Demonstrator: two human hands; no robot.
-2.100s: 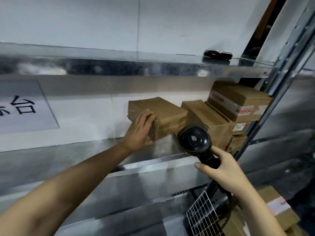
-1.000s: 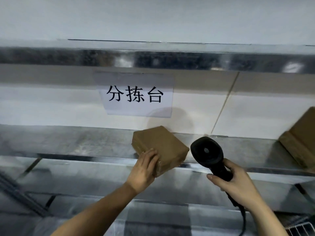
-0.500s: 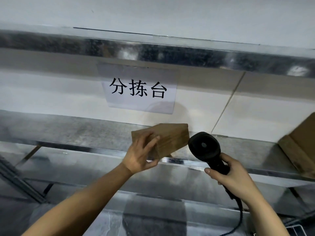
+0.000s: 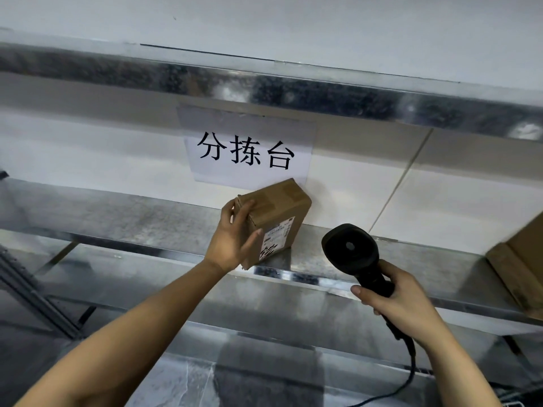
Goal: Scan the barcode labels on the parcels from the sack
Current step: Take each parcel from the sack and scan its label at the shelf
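Parcel: brown cardboard box standing tilted on its lower edge near the front of the metal shelf, white label facing the camera; print too blurred to read. Left hand grips the box's left end, fingers curled over the top corner, thumb stretched across the front toward the label. Right hand, fingers wrapped round the handle, holds the black scanner just right of the parcel; another box sits at far right, paper sign on the wall behind.

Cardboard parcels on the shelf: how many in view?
2: one parcel gripped by the left hand mid-shelf, one box cut off at the right edge. More may lie outside the frame.
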